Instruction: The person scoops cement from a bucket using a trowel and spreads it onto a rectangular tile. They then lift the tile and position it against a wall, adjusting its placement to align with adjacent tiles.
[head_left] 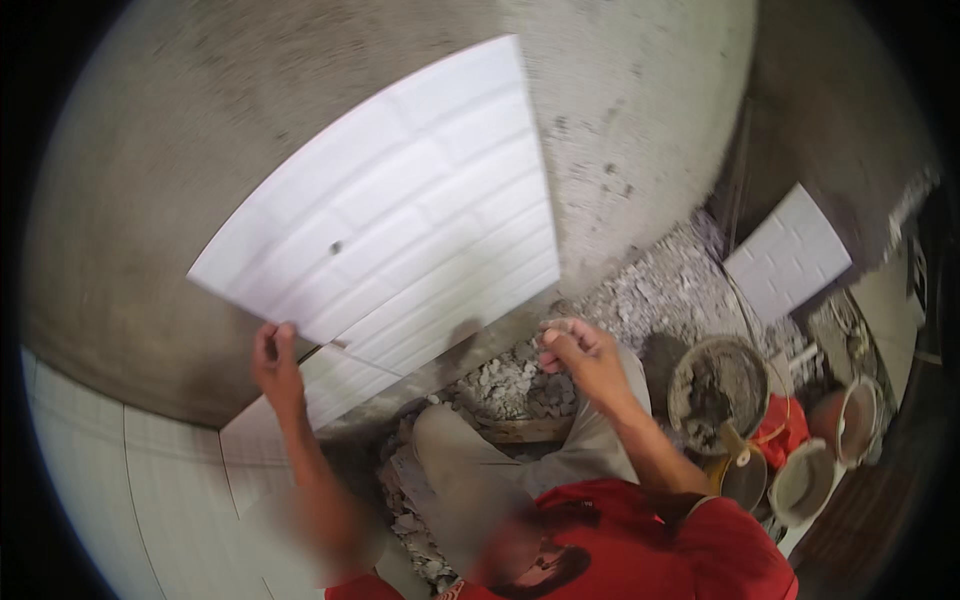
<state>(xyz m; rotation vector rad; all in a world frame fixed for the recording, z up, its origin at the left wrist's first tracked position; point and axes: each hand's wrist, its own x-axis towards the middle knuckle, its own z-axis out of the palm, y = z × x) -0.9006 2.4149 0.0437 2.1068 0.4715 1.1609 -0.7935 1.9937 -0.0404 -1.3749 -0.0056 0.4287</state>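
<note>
A large white wall tile (420, 190) with a raised brick pattern stands against the grey wall in front of me. My left hand (278, 365) is raised at its lower left edge. The thumb and a finger point up with a small gap between them, and the fingertips seem to meet the tile's edge. Below the tile, more white tile (310, 385) lies along the foot of the wall, with a thin seam between them. My right hand (585, 362) hovers above my knee, apart from the tile. Its fingertips are pinched together around something too small to name.
Grey rubble (515, 385) lies between my legs and along the wall. At my right stand a bucket of grey mortar (718, 385), smaller tubs (803, 483) and a red bag (783, 430). A loose white tile (790, 255) leans farther back. Pale panels (165, 470) line the left.
</note>
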